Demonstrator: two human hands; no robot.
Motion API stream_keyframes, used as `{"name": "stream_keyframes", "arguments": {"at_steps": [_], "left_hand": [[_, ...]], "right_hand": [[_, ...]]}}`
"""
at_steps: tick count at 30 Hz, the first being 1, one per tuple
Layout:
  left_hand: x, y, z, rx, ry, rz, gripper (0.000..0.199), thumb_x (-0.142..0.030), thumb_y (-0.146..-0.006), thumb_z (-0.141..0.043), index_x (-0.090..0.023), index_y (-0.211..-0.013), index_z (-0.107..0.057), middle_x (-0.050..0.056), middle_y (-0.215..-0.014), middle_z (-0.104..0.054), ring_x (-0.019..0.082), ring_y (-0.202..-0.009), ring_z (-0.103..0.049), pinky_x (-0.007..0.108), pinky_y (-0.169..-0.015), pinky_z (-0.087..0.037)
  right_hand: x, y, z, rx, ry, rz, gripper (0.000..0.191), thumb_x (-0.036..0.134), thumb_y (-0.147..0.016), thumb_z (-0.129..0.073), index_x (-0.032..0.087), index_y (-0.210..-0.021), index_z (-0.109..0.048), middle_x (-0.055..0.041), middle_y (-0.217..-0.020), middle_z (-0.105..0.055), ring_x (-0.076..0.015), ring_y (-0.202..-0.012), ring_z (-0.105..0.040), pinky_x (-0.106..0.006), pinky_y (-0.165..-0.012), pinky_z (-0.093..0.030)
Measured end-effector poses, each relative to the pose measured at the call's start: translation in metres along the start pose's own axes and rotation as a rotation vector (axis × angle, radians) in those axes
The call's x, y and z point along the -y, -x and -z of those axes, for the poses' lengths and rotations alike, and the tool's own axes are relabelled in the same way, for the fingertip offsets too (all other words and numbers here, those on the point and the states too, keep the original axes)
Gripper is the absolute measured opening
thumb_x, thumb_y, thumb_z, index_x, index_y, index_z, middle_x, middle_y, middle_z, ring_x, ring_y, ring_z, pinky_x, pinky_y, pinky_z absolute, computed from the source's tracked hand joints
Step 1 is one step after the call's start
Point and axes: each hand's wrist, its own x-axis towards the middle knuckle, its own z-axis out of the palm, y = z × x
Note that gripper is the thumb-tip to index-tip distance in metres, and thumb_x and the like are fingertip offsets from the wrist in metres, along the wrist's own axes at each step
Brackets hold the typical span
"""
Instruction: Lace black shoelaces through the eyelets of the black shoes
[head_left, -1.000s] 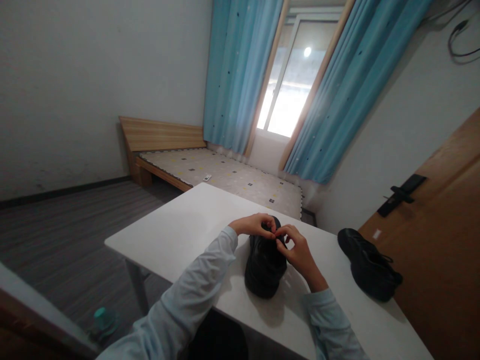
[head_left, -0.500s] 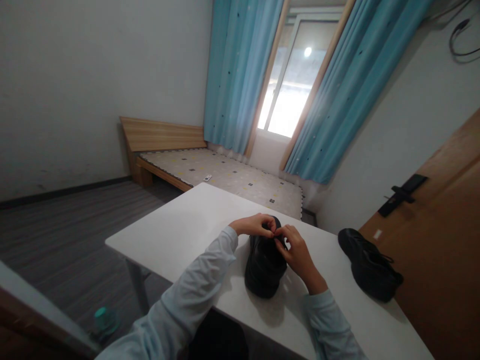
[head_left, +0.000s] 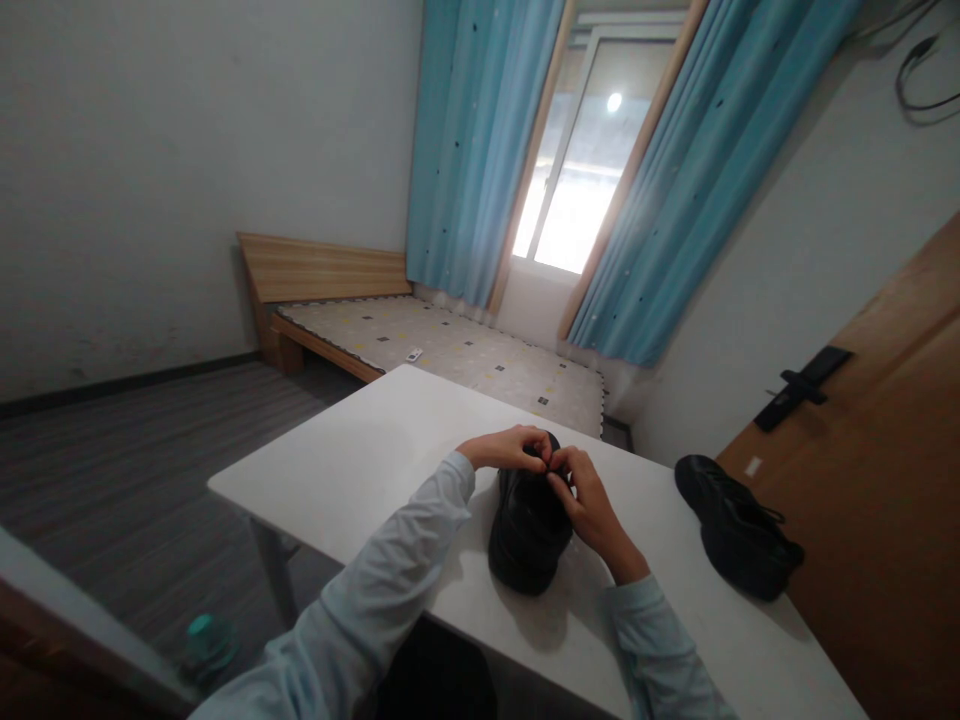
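Note:
A black shoe [head_left: 529,545] stands upright on the white table [head_left: 360,450], its heel end towards me. Both hands meet over its lacing, fingertips almost touching. My left hand [head_left: 517,447], coming from the left side, is closed in a pinch on what looks like the dark shoelace. From the right, my right hand [head_left: 583,490] pinches at the same spot, thumb and forefinger together. The lace itself is tiny and mostly covered by my fingers. A second black shoe [head_left: 739,530], laced, lies on the table's right side.
Beyond the table is a bed [head_left: 480,350] with a small white object [head_left: 414,355] on it. A wooden door [head_left: 885,430] stands close on the right. On the floor at lower left is a green-capped container [head_left: 206,640].
Almost nothing differs. My right hand's fingers have shifted very slightly at the lacing; the view has moved a touch, and both shoes stay in place.

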Motion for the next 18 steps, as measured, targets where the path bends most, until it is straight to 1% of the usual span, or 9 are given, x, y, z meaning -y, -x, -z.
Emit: {"name": "stream_keyframes", "arguments": {"at_steps": [6,9,12,14,16,18], "left_hand": [[0.0,0.001,0.0,0.0,0.013,0.014,0.011,-0.015,-0.069,-0.059,-0.014,-0.079,-0.055,-0.002,-0.079,-0.054,0.013,-0.08,-0.049,0.025,-0.078,-0.039],[0.0,0.001,0.0,-0.001,0.01,0.007,0.012,-0.014,-0.069,-0.06,-0.014,-0.08,-0.055,-0.001,-0.08,-0.055,0.013,-0.081,-0.049,0.025,-0.078,-0.039],[0.001,0.001,0.001,0.004,-0.008,-0.001,0.012,-0.014,-0.07,-0.06,-0.014,-0.08,-0.056,-0.001,-0.081,-0.055,0.013,-0.082,-0.05,0.025,-0.078,-0.04],[0.001,0.001,0.001,0.005,-0.018,-0.004,0.012,-0.013,-0.07,-0.061,-0.014,-0.081,-0.056,-0.001,-0.081,-0.055,0.013,-0.083,-0.05,0.025,-0.079,-0.04],[0.002,0.0,0.001,0.005,-0.019,-0.013,0.013,-0.012,-0.07,-0.061,-0.014,-0.082,-0.056,-0.001,-0.082,-0.056,0.013,-0.084,-0.05,0.025,-0.08,-0.04],[0.002,0.0,0.001,0.008,-0.016,-0.019,0.013,-0.012,-0.07,-0.061,-0.014,-0.082,-0.056,-0.001,-0.083,-0.056,0.013,-0.085,-0.051,0.025,-0.08,-0.04]], "right_hand": [[-0.006,0.0,-0.001,-0.005,-0.23,-0.131,0.007,0.028,-0.082,-0.05,0.023,-0.087,-0.048,-0.0025,-0.09,-0.053,-0.0197,-0.085,-0.05,-0.032,-0.071,-0.041],[-0.008,-0.001,-0.001,-0.003,-0.317,-0.173,0.007,0.029,-0.082,-0.049,0.023,-0.084,-0.048,-0.0019,-0.089,-0.055,-0.019,-0.083,-0.051,-0.031,-0.069,-0.04],[-0.006,-0.002,-0.001,-0.033,-0.301,-0.17,0.006,0.027,-0.079,-0.052,0.022,-0.082,-0.048,-0.0018,-0.086,-0.054,-0.0187,-0.081,-0.051,-0.03,-0.066,-0.04],[-0.004,-0.003,0.0,-0.05,-0.255,-0.152,0.009,0.024,-0.077,-0.054,0.022,-0.085,-0.05,-0.0021,-0.087,-0.055,-0.0181,-0.079,-0.05,-0.029,-0.064,-0.039],[0.0,-0.004,0.001,-0.044,-0.199,-0.109,0.013,0.02,-0.075,-0.055,0.022,-0.088,-0.053,-0.0028,-0.089,-0.056,-0.0179,-0.078,-0.05,-0.03,-0.064,-0.039],[0.002,-0.005,0.003,-0.027,-0.147,-0.053,0.012,0.018,-0.076,-0.054,0.022,-0.086,-0.056,-0.0032,-0.088,-0.058,-0.0183,-0.078,-0.051,-0.031,-0.065,-0.04]]}}
